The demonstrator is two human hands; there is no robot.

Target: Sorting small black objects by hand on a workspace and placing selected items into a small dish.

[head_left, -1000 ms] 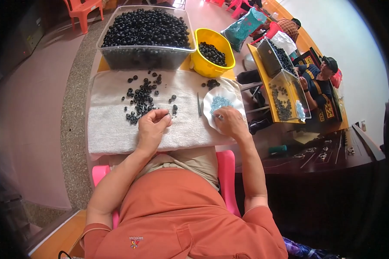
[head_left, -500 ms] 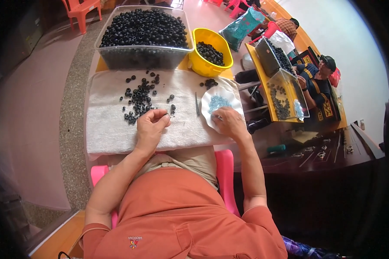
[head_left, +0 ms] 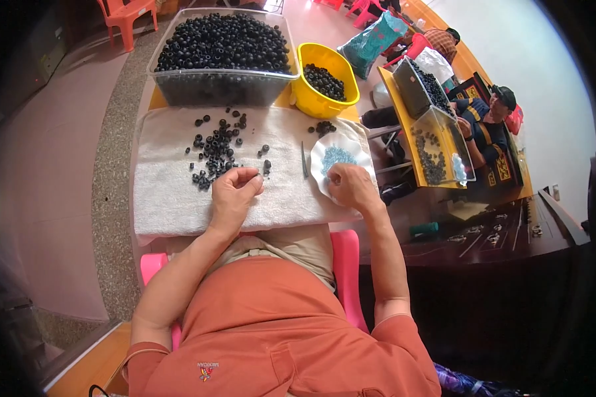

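My left hand (head_left: 233, 195) is over the white towel (head_left: 172, 205), thumb and forefinger pinched together; what lies between them is too small to make out. Just beyond its fingers is a loose spread of small black, ring-like pieces (head_left: 217, 147). My right hand (head_left: 352, 185) is at the fluted white dish (head_left: 318, 153), its fingers bunched over the near side of the dish. Tiny pale-blue bits (head_left: 336, 156) lie in the dish. Whether the right fingertips grip any of them is hidden. A slim, dark, tweezers-like tool (head_left: 304, 160) lies left of the dish.
A clear plastic bin (head_left: 222, 89) full of black pieces stands at the table's far side, beside a yellow basin (head_left: 324, 109) holding more. A small black cluster (head_left: 322, 128) lies behind the dish. At right, another person (head_left: 487, 122) sits by a table (head_left: 404, 119) with bins.
My right hand has shifted slightly at the dish, its fingers drawn in closer together. The left hand keeps its pinch in almost the same place.
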